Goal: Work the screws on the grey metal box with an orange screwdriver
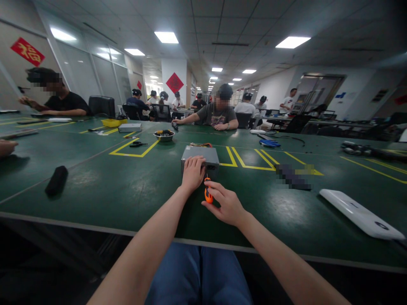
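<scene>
1. Left hand (193,173): lay palm down on the front of the grey metal box (199,157), fingers over its top and lightly curled. It was a flat rest, not a closed grip.
2. Right hand (226,204): narrow pinch, thumb and fingers closed on the orange tool (208,191). I held it upright, a thin metal tip pointing up toward the box's front edge. I could not tell whether tip and box touched.
3. The box sat on the green bench (95,186), just beyond my hands, among yellow tape lines. A small bundle of wires (201,145) lay on its far top edge.
4. Near the box, ahead and to the left: a steel bowl (164,135) holding small tools, and black scissors (138,144) inside a yellow taped outline.
5. Left of my hands lay a black pouch (56,180). Further back were a flat grey box (129,127) and a yellow tray (113,123).
6. To the right lay a white panel (361,214), blue-handled pliers (269,143), and a dark object (292,177) too blurred to name.
7. Others: a co-worker (221,113) sat across the bench with both forearms on it, and another (52,96) sat at the left. A third person's hand (6,148) showed at the left edge.
</scene>
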### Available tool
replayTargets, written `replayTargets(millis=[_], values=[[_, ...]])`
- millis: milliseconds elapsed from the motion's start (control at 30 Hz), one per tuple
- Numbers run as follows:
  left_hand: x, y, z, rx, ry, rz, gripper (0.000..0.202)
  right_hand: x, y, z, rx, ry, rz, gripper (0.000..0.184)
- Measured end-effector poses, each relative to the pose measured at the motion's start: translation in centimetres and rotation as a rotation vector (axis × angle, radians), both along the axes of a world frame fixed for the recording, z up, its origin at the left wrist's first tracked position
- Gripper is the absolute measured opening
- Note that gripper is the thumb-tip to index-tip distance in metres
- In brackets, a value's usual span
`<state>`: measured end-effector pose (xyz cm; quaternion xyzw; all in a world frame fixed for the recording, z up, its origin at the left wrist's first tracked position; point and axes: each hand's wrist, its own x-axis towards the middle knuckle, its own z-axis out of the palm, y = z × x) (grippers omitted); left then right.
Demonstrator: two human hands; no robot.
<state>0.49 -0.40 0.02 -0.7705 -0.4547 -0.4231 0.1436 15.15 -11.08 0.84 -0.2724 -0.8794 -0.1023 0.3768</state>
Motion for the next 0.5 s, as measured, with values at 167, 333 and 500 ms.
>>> replayTargets(millis=[167,333,500], values=[[0.01,0.07,0.03,-0.004,-0.003,-0.001,0.025,-0.17,-0.14,0.09,-0.085,-0.061,0.013,0.032],[0.02,0.03,0.11,-0.015,0.003,-0.003,0.025,-0.17,-0.16,0.27,-0.022,-0.103,0.008,0.028],[0.05,-0.07,0.07,-0.007,-0.008,0.001,0.024,-0.08,0.24,-0.39,-0.021,0.066,0.012,0.02]])
